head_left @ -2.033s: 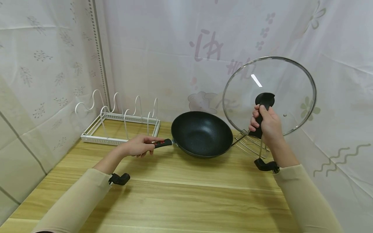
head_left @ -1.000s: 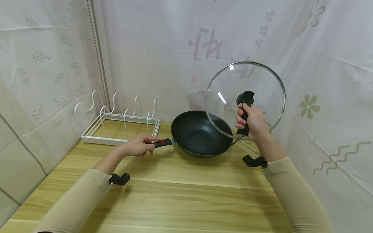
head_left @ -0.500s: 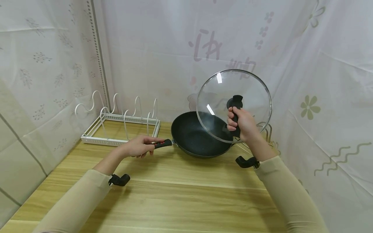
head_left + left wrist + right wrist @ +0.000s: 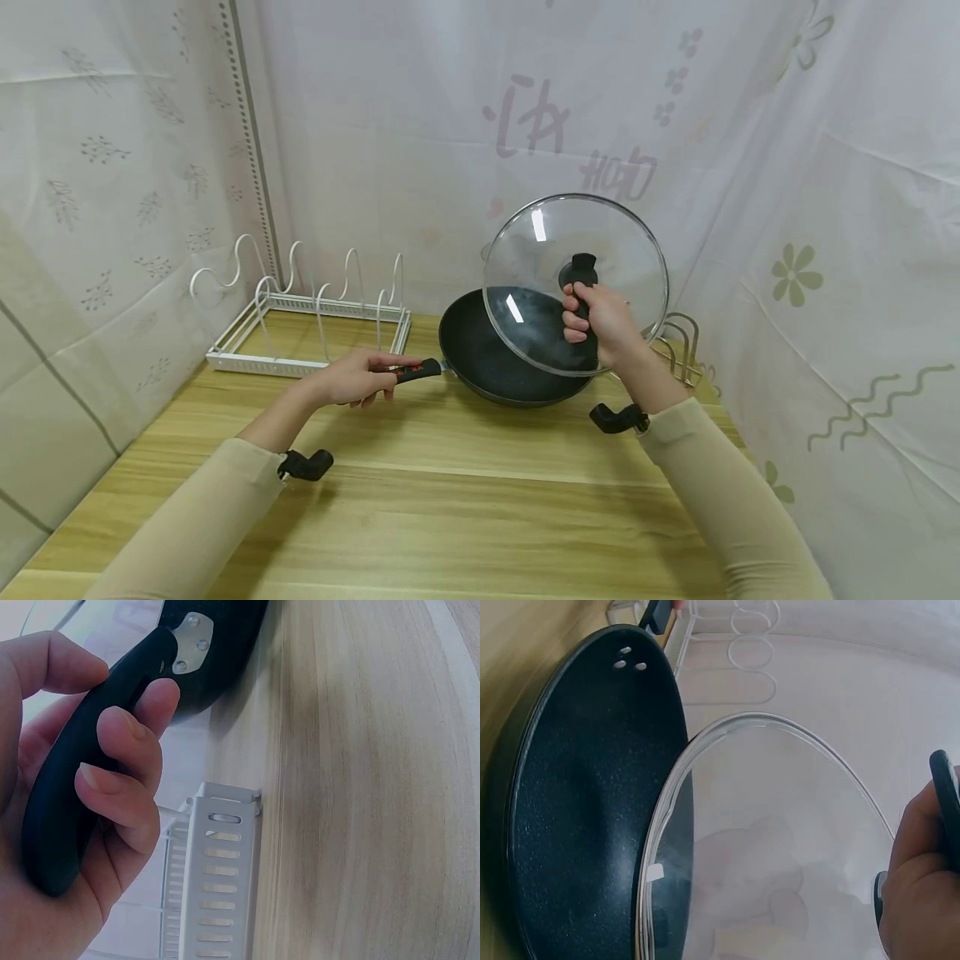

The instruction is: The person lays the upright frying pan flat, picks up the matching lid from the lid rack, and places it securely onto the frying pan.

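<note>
My left hand (image 4: 358,379) grips the black handle (image 4: 71,772) of a dark wok (image 4: 480,358), fingers curled round it in the left wrist view. The wok stands on the wooden table, its bowl facing up. My right hand (image 4: 603,323) holds a round glass lid (image 4: 615,225) by its black knob handle (image 4: 582,268). The lid is tilted steeply, its glass facing me, and overlaps the right part of the wok in the head view. In the right wrist view, the lid's metal rim (image 4: 671,784) shows close over the wok's inside (image 4: 592,787).
A white pot rack (image 4: 300,300) with curved wire dividers stands at the back left, beside my left hand. A metal wire rack (image 4: 686,342) sits at the back right behind my right wrist. Printed cloth (image 4: 405,150) hangs behind the wooden table (image 4: 450,517).
My right hand has brought the lid leftward and lower, from right of the wok to overlapping it, uncovering more of the wire rack. The left hand and wok have stayed put.
</note>
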Available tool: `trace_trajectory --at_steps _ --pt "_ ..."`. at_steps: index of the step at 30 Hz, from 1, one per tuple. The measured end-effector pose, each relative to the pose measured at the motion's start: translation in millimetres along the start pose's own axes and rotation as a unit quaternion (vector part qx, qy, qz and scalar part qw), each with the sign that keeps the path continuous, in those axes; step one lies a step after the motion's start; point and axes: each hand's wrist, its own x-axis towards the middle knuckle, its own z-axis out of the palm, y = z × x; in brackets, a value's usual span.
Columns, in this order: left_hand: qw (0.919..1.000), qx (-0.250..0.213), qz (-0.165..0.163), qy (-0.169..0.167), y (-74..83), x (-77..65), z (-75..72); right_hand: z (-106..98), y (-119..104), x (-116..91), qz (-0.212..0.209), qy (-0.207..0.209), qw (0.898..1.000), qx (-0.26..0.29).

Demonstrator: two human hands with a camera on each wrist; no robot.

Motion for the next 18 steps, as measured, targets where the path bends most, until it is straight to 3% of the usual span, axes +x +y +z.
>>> trace_trajectory --at_steps 6,18 --pt "1.0000 -0.002 -0.002 0.000 0.6 -0.3 0.4 5.7 4.7 6.7 0.005 0.006 1.000 -0.016" --pt "1.0000 0.007 -0.005 0.001 -1.1 1.7 0.6 8.9 16.1 24.4 0.050 -0.002 0.999 0.014"
